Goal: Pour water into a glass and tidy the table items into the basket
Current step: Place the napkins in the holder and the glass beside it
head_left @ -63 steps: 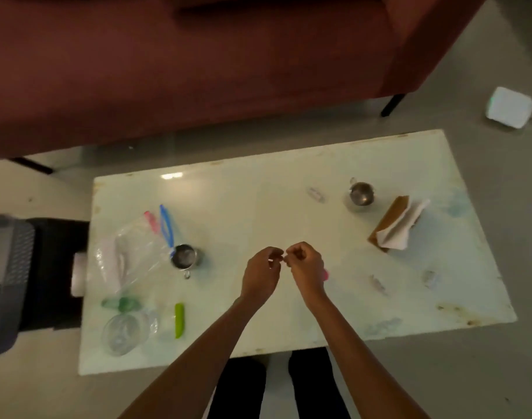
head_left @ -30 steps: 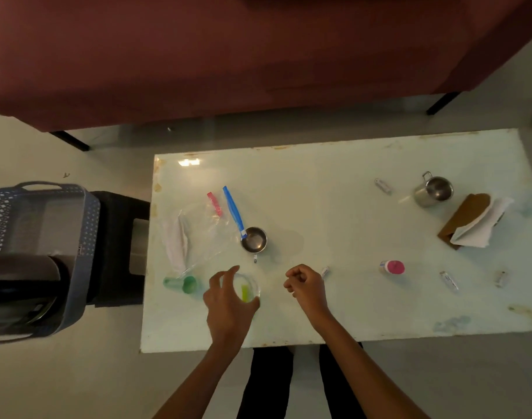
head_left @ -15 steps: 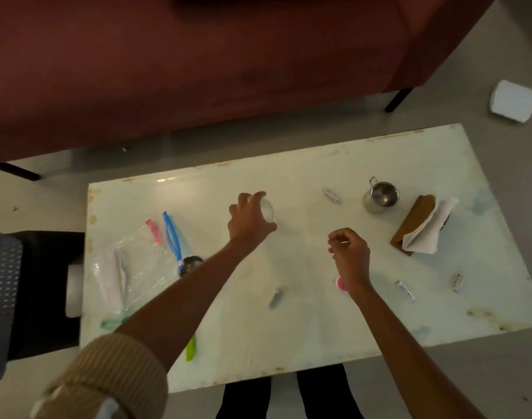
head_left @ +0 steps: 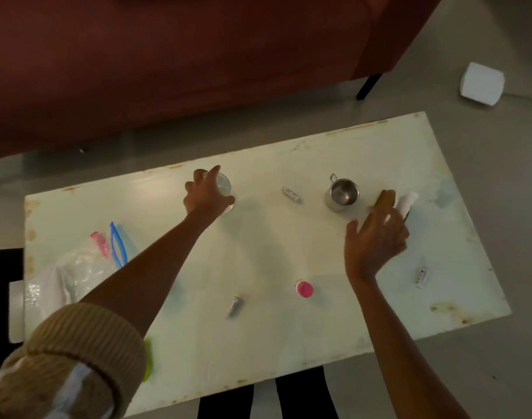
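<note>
My left hand (head_left: 204, 197) is wrapped over a clear glass (head_left: 223, 184) standing at the far middle of the white table (head_left: 258, 255). My right hand (head_left: 373, 243) hovers with fingers spread over a brown holder with white napkins (head_left: 388, 198), holding nothing that I can see. A small steel mug (head_left: 341, 194) stands just left of that holder. A pink-capped little bottle (head_left: 304, 288) lies in the near middle. Small white tubes lie scattered: one (head_left: 290, 194) beyond, one (head_left: 233, 306) near, one (head_left: 422, 276) at the right. The basket is out of view.
A clear plastic bag (head_left: 68, 273) with a pink clip (head_left: 99, 243) and a blue strip (head_left: 118, 247) lies at the table's left. A green item (head_left: 148, 358) peeks out under my left sleeve. A red sofa (head_left: 183, 55) stands beyond; a white box (head_left: 481, 83) sits on the floor.
My left hand carried the glass from the near left to the far middle of the table. My right hand opened and moved right, toward the napkin holder.
</note>
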The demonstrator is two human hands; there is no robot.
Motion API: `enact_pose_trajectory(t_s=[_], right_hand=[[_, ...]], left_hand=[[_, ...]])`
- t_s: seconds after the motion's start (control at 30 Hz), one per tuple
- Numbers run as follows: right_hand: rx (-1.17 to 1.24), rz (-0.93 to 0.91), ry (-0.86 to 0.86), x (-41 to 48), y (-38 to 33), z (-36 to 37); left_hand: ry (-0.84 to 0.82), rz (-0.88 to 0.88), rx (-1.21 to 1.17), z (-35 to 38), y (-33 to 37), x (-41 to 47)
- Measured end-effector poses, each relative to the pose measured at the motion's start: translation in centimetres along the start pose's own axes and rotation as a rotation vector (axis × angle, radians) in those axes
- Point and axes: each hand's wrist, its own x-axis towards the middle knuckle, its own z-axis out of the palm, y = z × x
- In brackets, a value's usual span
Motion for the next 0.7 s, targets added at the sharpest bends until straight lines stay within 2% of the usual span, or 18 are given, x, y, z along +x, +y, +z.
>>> enact_pose_trajectory(t_s=[0.1,0.23,0.33,0.43,0.57,0.7], right_hand=[[-0.040,0.265,0.051,2.0,1.1,-0.1],[0.027,0.583,-0.103,4.0,1.8,0.7],[0.133,0.725,-0.179,4.3,2.8,1.6],[0.212,0.721,-0.132,3.8,3.6,2.1],[0.302,0.667,0.042,3.0,2.3,0.7],[0.443,0.438,0.116,1.4,-1.9,-0.8]], left_hand=[[0.032,0.000,-0.045,0.3,-0.1,-0.4],[0.070,-0.098,-0.180,0.6,-0.9,-1.3],[0.101,-0.137,-0.299,0.5,-2.0,-2.1],[0.153,-0.103,-0.348,0.3,-2.7,-2.9],[0.132,-0.081,-0.326,0.0,-2.8,-3.1],[0.105,-0.063,-0.334,0.1,-3.4,-3.0]])
